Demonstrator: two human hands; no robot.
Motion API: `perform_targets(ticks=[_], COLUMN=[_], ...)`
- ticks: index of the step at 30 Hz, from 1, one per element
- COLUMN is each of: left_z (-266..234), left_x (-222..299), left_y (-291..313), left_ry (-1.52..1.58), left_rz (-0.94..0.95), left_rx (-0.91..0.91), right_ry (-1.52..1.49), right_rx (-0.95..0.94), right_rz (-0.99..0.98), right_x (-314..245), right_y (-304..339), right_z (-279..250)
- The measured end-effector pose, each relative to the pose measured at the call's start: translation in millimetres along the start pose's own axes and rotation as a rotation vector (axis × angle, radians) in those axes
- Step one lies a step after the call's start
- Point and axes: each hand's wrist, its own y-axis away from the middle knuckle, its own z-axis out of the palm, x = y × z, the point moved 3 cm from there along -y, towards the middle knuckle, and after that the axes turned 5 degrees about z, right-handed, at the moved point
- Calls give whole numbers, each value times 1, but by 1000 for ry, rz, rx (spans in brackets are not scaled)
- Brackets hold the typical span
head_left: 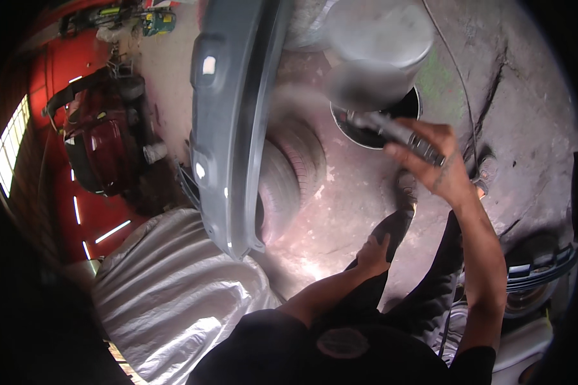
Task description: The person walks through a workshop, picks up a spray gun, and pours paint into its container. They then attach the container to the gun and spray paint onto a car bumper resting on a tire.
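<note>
My right hand (433,154) is closed around a metal spray gun (398,135), held out over the floor. Its front end points left toward a long grey car bumper (228,135), with a gap between them. A blurred grey round shape (369,83) sits above the gun; it may be its paint cup. Pale haze hangs between the gun and the bumper. Lower down, my left hand (374,255) rests on my dark-trousered leg, thumb apart from the fingers, holding nothing.
Tires (279,183) lie under the bumper's right side. A pale drum (385,32) and a dark bucket (411,109) stand beyond the gun. Silvery sheeting (180,289) covers something at lower left. A hose (459,70) runs along the floor. Dark red car parts (99,147) are at left.
</note>
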Motion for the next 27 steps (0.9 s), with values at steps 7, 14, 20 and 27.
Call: perform_targets(ticks=[7, 14, 20, 27], left_z=[7, 13, 32, 55], left_x=[-11, -26, -57, -61], left_y=[1, -4, 9, 40], left_ry=[38, -2, 36, 89], left_rz=[15, 83, 178, 107], left_rx=[12, -80, -172, -197], right_ry=[8, -62, 52, 143], right_rx=[337, -367, -278, 397], right_rz=[94, -155, -62, 148], right_x=[-46, -67, -92, -115], right_y=[-2, 77, 87, 68], right_z=[-8, 52, 60, 42])
